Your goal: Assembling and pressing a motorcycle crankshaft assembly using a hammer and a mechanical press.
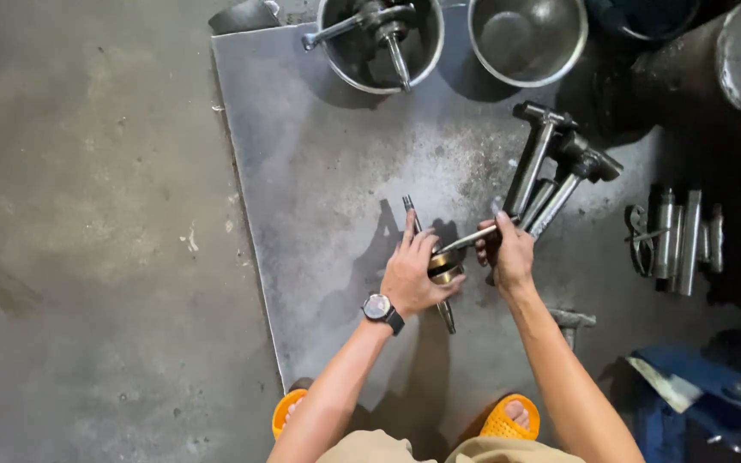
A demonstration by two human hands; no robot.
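**Small brass-coloured ring, gripped from both sides**

The left hand [409, 274] cups a brass-coloured ring [445, 266] over the grey metal sheet [319, 154] — fingers curled round its rim. The right hand [508, 255] is closed on a thin steel rod [466, 240] reaching to it. The ring looks rigid, dense and possibly oily — best gripped by the rim.

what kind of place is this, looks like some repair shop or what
Probably a mechanical repair workshop, worked on at floor level. A steel sheet lies on stained concrete, with hammers, metal bowls of greasy parts, and loose steel pins around the person's hands.
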